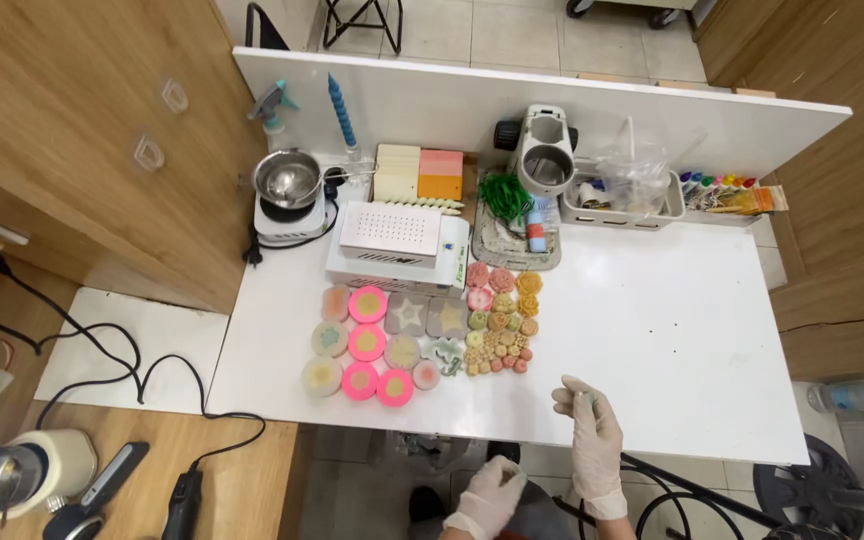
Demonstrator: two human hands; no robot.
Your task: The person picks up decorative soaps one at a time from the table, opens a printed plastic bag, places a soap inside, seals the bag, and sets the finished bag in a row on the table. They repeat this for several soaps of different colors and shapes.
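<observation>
At the near edge of the white table (672, 330), two gloved hands are working apart.

Right hand (590, 420) is resting over the tabletop, fingers curled about a small pale-green piece (586, 402); the piece is too small to identify. Left hand (492, 497) is hanging below the table edge, loosely curled, and whether it is holding anything cannot be told. Round moulds (367, 345) and small cast flowers (500, 335) are lying ahead and to the left, nearer the right hand.
</observation>
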